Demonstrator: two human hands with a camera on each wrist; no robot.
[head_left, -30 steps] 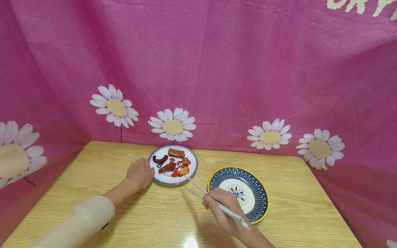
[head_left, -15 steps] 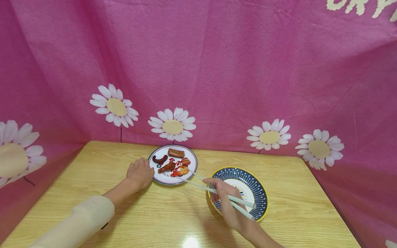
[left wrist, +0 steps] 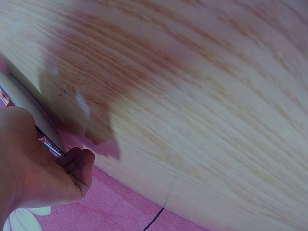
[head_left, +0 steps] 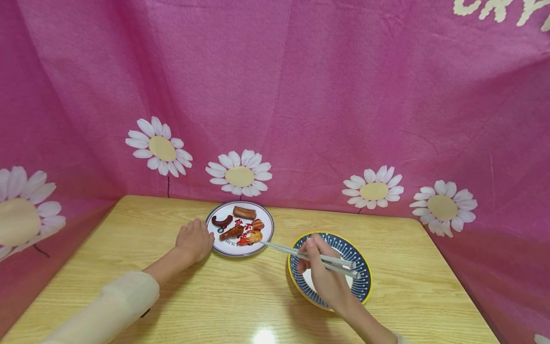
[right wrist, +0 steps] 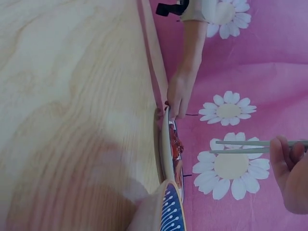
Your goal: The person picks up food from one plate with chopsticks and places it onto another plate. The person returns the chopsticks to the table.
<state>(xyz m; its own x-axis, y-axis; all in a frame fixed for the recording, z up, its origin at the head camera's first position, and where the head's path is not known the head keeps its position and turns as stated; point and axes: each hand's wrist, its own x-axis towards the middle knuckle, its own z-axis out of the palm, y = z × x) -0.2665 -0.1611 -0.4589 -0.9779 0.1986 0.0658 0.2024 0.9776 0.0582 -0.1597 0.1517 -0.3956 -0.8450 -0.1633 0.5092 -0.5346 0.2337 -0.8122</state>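
Observation:
My left hand (head_left: 194,240) holds the left rim of a white plate (head_left: 267,231); in the right wrist view, thumb and fingers pinch its edge. On that plate lie a shrimp (head_left: 255,236), a drumstick (head_left: 231,232), a dark curled piece (head_left: 222,221), a brown rib-like piece (head_left: 244,212) and a ridged orange-red piece (head_left: 258,224). A pair of pale chopsticks (head_left: 341,261) is gripped in my right hand (head_left: 323,272). From the head, their tips appear at the shrimp's right end; the right wrist view shows the tips (right wrist: 216,147) slightly apart and above the plate.
A blue-and-white dish (head_left: 364,282) with a yellow rim stands on the wooden table (head_left: 215,296), partly under my right hand. Behind the table hangs a pink cloth (head_left: 309,119) with daisies. The table's far edge runs close behind the white plate.
My right hand has shifted right and up over the patterned dish. The chopsticks' tips spread around the shrimp, then drew close together again. The left hand and the food stay put.

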